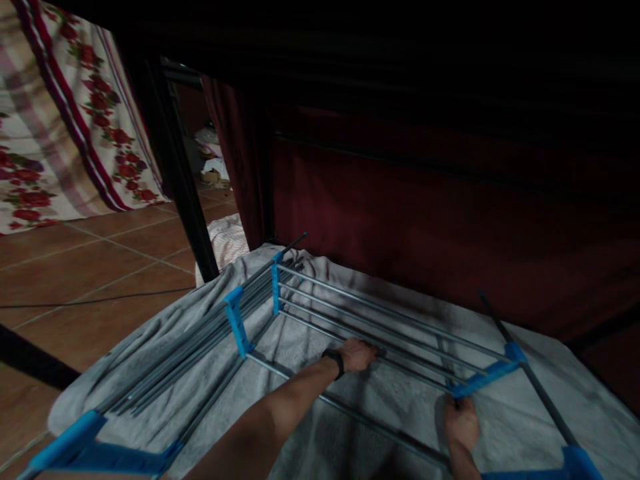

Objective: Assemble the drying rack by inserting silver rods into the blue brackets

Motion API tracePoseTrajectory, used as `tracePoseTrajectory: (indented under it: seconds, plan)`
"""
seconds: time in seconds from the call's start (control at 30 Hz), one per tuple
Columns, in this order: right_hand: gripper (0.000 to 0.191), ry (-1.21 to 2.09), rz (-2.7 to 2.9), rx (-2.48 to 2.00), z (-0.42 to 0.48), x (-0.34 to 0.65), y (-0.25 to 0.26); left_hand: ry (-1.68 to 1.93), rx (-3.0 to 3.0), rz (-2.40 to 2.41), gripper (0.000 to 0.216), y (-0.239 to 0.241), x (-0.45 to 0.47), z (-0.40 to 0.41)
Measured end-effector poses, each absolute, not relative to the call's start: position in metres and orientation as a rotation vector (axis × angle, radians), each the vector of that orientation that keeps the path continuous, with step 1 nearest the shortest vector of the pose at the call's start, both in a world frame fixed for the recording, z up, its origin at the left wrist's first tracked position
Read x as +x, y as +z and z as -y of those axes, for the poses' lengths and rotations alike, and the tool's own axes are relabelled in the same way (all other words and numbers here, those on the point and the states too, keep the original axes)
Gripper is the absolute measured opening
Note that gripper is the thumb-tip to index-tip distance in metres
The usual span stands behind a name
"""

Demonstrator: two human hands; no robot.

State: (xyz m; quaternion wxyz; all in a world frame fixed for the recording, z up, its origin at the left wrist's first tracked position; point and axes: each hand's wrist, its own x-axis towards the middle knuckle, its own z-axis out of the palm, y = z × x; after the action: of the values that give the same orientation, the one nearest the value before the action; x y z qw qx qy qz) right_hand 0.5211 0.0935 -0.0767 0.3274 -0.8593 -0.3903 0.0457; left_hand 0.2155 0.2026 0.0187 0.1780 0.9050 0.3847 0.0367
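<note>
A rack frame of grey metal rods and blue plastic brackets lies on a grey blanket. My left hand, with a dark band at the wrist, is closed around the lowest rod of the row of bars, near its middle. At the right end of those bars, my right hand is closed at the lower end of a blue bracket; its fingertips are partly hidden. Further left stand two blue brackets joined by tubes. Another blue bracket shows at the lower left corner.
Several loose grey rods lie bunched on the blanket at the left. A dark post rises at its left edge. Dark red cloth hangs behind. Beyond are a tiled floor, a cable and a flowered cloth.
</note>
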Motion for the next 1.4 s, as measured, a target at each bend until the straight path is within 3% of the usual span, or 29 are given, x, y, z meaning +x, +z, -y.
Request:
tracePoseTrajectory:
  seconds: [0.17, 0.33, 0.53, 0.8, 0.97, 1.07, 1.2, 1.4]
  plan:
    - [0.020, 0.162, 1.030, -2.126, -0.092, 0.511, -0.062, 0.259, 2.602, -1.095, 0.033, 0.024, 0.210, -0.178]
    - [0.028, 0.199, 1.016, -1.974, -0.093, 0.506, -0.052, 0.933, 2.409, -1.309, 0.036, 0.008, 0.135, -0.131]
    - [0.033, 0.169, 0.898, -1.951, -0.096, 0.497, -0.047, 1.594, 1.841, -1.977, 0.017, 0.027, 0.008, -0.109]
    - [0.032, 0.164, 0.886, -1.899, -0.097, 0.494, -0.034, 1.710, 1.372, -2.278, 0.021, 0.028, -0.010, -0.099]
    - [0.034, 0.177, 0.867, -1.915, -0.096, 0.493, -0.033, 1.708, 1.355, -2.140, 0.040, 0.019, -0.033, -0.109]
    - [0.034, 0.198, 0.851, -1.960, -0.094, 0.494, -0.035, 1.478, 1.331, -2.087, 0.030, 0.021, -0.037, -0.115]
    - [0.028, 0.225, 0.843, -2.042, -0.095, 0.507, -0.035, 1.444, 1.371, -2.121, 0.016, 0.030, -0.027, -0.122]
    - [0.015, 0.157, 0.853, -2.091, -0.121, 0.543, -0.023, 1.432, 1.491, -2.064, 0.015, 0.049, -0.001, -0.151]
